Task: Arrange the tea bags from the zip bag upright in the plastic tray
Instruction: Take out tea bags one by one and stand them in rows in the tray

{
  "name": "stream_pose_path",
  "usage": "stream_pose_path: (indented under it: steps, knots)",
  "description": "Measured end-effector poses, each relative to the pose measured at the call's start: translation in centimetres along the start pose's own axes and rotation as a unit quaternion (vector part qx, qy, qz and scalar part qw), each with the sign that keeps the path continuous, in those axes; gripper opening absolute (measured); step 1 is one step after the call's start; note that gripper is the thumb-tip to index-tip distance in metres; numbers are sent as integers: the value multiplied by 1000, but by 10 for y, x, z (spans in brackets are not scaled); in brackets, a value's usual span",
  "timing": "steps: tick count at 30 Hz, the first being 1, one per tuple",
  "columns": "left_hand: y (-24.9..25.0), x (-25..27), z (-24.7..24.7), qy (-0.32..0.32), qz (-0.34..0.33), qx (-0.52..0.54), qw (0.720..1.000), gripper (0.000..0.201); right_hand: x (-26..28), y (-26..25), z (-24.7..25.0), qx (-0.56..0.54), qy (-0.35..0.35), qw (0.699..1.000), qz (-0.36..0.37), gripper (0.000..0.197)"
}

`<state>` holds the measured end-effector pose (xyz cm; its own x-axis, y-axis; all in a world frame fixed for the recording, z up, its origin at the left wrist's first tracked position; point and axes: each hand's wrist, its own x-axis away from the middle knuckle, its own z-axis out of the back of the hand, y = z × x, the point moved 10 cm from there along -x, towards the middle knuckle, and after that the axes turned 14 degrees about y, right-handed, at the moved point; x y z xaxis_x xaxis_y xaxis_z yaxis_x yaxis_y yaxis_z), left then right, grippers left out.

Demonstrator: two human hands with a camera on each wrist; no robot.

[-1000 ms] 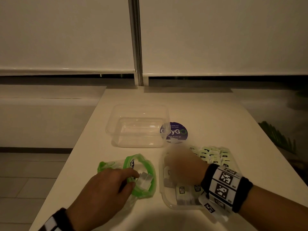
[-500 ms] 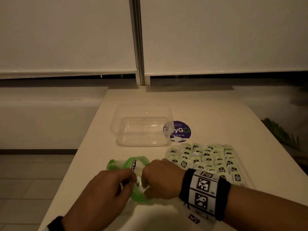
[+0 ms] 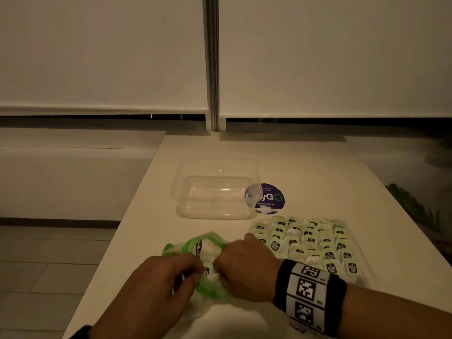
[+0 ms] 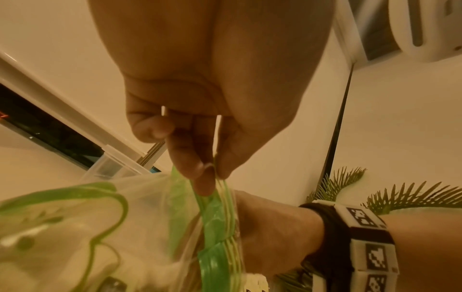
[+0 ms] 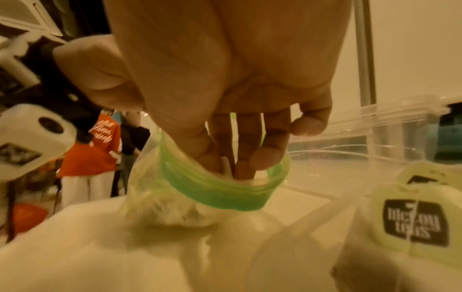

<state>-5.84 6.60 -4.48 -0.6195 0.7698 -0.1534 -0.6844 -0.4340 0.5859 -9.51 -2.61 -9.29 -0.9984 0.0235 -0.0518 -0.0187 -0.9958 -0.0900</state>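
A clear zip bag (image 3: 210,241) with a green zip rim lies at the table's near left. My left hand (image 3: 194,272) pinches the green strip (image 4: 215,217) between thumb and forefinger (image 4: 200,170), holding the mouth up. My right hand (image 3: 234,263) reaches into the mouth, and in the right wrist view its fingers (image 5: 265,158) close round a white tea bag (image 5: 225,164) inside the rim (image 5: 215,193). To the right, the low clear plastic tray (image 3: 359,281) holds several rows of upright tea bags (image 3: 310,238) with pale green tags (image 5: 412,221).
An empty clear plastic tub (image 3: 181,192) stands behind the zip bag, partly over a round purple sticker (image 3: 274,199). The table's left edge runs close beside my left hand. A green plant (image 3: 415,209) lies off the right edge.
My right hand left the tray, crossed left to the zip bag and pushed its fingers into the mouth. My left hand has kept hold of the green rim.
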Motion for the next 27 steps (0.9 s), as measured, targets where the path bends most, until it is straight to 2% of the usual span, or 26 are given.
stream_pose_path:
  steps: [2, 4, 9, 11, 13, 15, 18, 20, 23, 25, 27]
  knots:
    - [-1, -1, 0, 8, 2, -7, 1000, 15, 1, 14, 8, -89, 7, 995, -46, 21]
    - [-1, -3, -1, 14, 3, -10, 1000, 19, 4, 35, 12, -205, 5, 972, -116, 19]
    - [-5, -6, -11, 10, 5, -20, 1000, 21, 20, 76, 24, -436, 11, 867, -242, 9]
    - [-2, -7, -15, -3, 6, -15, 1000, 14, 29, 86, 28, -505, 16, 820, -268, 8]
    - [6, -8, -17, -8, 4, 5, 1000, 14, 35, 91, 32, -539, 17, 797, -272, 6]
    - [17, -14, -8, 40, -5, 47, 998, 11, 39, 94, 35, -555, 16, 789, -264, 6]
    - [43, -24, 6, 114, -57, 70, 989, 30, 43, 92, 40, -552, 9, 798, -242, 12]
    - [61, -32, 2, 116, -96, 47, 988, 37, 45, 88, 42, -543, -2, 808, -228, 15]
    - [80, -42, -13, 97, -146, 15, 984, 32, 47, 86, 45, -541, -7, 812, -217, 11]
    - [84, -49, -21, 87, -135, 21, 987, 21, 50, 88, 44, -530, -6, 820, -215, 11]
    - [81, -55, -30, 82, -94, 56, 991, 12, 54, 98, 41, -521, 7, 820, -235, 14]
